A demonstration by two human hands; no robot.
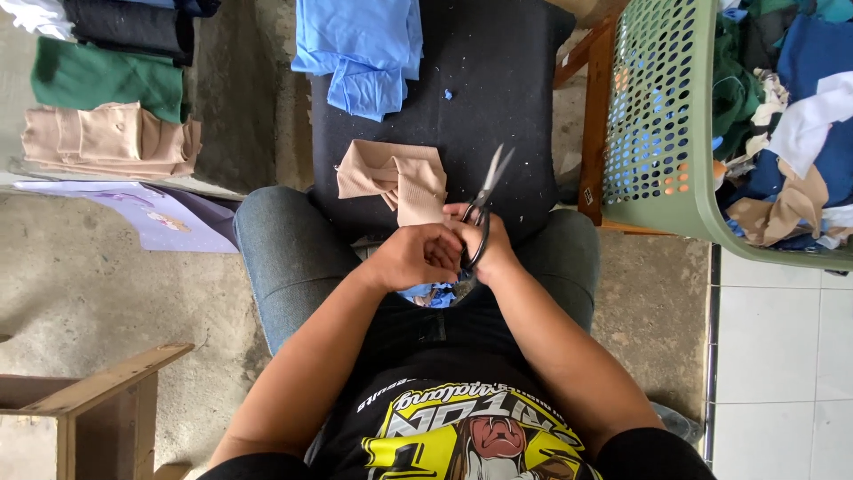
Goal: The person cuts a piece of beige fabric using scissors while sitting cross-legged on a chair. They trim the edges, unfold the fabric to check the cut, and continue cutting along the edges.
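Landmark is the black cushioned stool (498,80) in front of the person's knees. Far left of it, folded stacks in dark, green (107,80) and beige (107,140) are lying on the floor. On its far left corner a blue fabric pile (360,49) is sitting. On its near edge a beige cloth piece (400,178) is lying, its near end pinched in the left hand (418,256), grip closed on the cloth. The right hand (493,249) is touching the left, grip wrapped around the scissors (484,200), blades parted over the stool. Right of the stool, a green perforated basket (657,116) is holding mixed fabric scraps.
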